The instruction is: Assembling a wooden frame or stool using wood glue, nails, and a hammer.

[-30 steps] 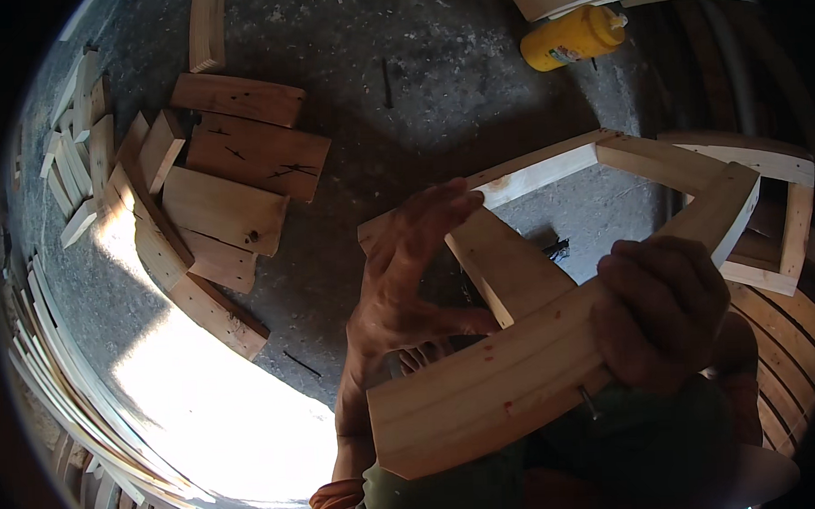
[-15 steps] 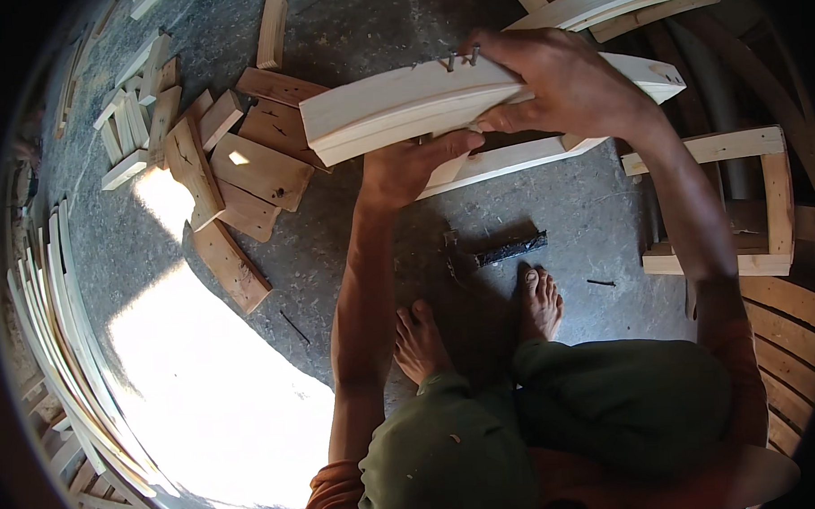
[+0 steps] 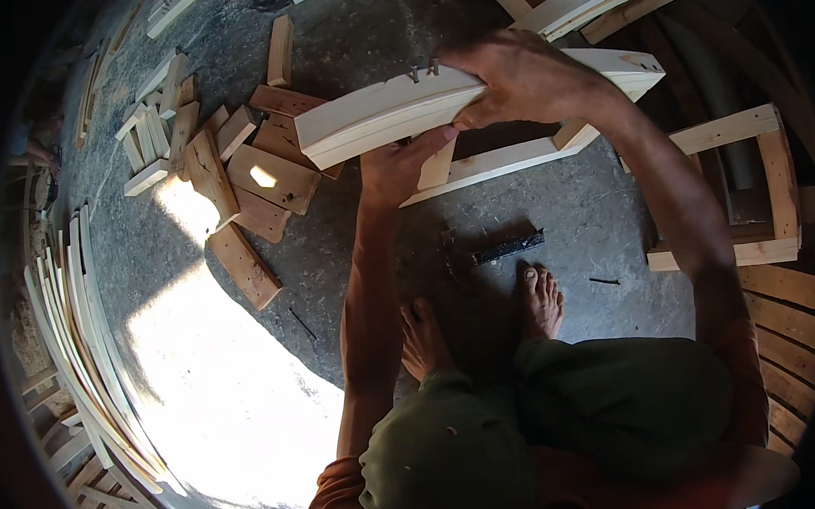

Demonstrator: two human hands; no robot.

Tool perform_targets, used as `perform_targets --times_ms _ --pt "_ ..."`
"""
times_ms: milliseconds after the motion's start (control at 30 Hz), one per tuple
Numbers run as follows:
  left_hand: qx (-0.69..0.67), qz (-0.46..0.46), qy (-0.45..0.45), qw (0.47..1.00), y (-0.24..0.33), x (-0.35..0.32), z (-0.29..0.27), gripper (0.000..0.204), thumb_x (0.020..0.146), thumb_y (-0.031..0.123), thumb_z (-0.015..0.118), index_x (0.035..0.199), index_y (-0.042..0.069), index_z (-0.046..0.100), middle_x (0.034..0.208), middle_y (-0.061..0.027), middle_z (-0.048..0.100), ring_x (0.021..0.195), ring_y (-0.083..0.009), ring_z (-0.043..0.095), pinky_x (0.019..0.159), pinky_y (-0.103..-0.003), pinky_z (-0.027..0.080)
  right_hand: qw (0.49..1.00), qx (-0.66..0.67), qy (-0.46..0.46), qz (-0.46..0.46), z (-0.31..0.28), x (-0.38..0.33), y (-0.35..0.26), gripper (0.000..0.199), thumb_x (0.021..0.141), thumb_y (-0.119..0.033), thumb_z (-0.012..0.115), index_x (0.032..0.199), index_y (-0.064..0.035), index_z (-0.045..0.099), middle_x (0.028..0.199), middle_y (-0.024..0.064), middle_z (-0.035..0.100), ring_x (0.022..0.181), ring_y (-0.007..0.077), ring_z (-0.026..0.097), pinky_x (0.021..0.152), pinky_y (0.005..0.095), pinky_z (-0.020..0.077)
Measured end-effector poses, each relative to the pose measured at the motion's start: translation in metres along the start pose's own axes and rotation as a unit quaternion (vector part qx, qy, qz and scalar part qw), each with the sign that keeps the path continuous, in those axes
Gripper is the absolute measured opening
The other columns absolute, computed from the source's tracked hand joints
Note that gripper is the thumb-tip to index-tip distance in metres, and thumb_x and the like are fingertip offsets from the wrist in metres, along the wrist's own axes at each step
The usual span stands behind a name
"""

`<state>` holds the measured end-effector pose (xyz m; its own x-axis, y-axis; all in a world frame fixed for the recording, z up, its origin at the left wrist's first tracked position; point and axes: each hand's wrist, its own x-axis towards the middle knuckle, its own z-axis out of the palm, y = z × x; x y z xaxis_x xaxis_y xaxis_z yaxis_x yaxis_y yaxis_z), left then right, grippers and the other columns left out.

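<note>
A pale wooden frame (image 3: pixel 476 173) is held up off the floor in front of me, its thick curved board (image 3: pixel 389 111) uppermost. Two nails (image 3: pixel 424 70) stick up from the board's top edge. My left hand (image 3: pixel 396 170) grips the board from below, thumb along its lower side; its other fingers are hidden behind the wood. Over the top lies my right hand (image 3: pixel 523 80), wrapped round the board just right of the nails. On the floor beneath rests a tool with a black-wrapped handle (image 3: pixel 508 247), probably a hammer, its head lost in shadow.
Loose wood blocks (image 3: pixel 275 177) lie in a heap at the left. Long thin slats (image 3: pixel 92 355) are stacked at the far left. Another wooden frame (image 3: pixel 779 183) stands at the right beside slatted wood (image 3: pixel 787 331). A loose nail (image 3: pixel 604 282) lies near my right foot (image 3: pixel 541 304).
The frame has shifted slightly left and turned a little, with both hands still on it. My right hand and the two nails now appear farther left. The whole view has shifted slightly too.
</note>
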<state>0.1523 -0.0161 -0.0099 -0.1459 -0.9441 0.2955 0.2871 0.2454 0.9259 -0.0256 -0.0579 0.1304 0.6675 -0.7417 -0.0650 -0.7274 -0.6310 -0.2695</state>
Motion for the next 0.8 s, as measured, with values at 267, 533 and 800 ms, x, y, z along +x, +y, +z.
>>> perform_targets --times_ms 267,533,800 --pt "-0.016 -0.052 -0.006 0.999 -0.001 -0.013 -0.002 0.029 0.084 0.001 0.076 0.112 0.001 0.069 0.099 -0.0024 0.069 0.088 -0.0109 0.064 0.076 -0.027 0.052 1.0 -0.006 0.027 -0.005 0.005 -0.01 -0.004 0.045 0.077 -0.021 0.082 0.114 -0.0032 0.065 0.089 0.0177 0.074 0.088 0.0278 0.075 0.085 0.0439 0.0572" --pt "-0.042 -0.08 -0.046 0.995 0.03 -0.035 0.006 0.04 0.085 0.017 0.078 0.118 0.0 0.064 0.112 -0.0119 0.069 0.102 -0.0201 0.066 0.087 -0.034 0.055 0.997 0.014 0.068 -0.032 0.005 -0.04 -0.031 0.05 0.067 -0.012 0.084 0.112 -0.0061 0.062 0.097 0.0091 0.067 0.091 0.0271 0.069 0.076 0.0402 0.0574" --pt "0.003 -0.079 -0.078 0.994 0.017 -0.05 0.007 0.047 0.09 0.032 0.074 0.12 -0.001 0.057 0.118 -0.0201 0.067 0.11 -0.032 0.067 0.092 -0.044 0.056 0.985 -0.047 0.153 -0.067 0.032 -0.07 -0.043 0.033 0.084 -0.024 0.069 0.111 -0.0076 0.058 0.087 0.0087 0.057 0.083 0.0236 0.066 0.063 0.0351 0.0607"
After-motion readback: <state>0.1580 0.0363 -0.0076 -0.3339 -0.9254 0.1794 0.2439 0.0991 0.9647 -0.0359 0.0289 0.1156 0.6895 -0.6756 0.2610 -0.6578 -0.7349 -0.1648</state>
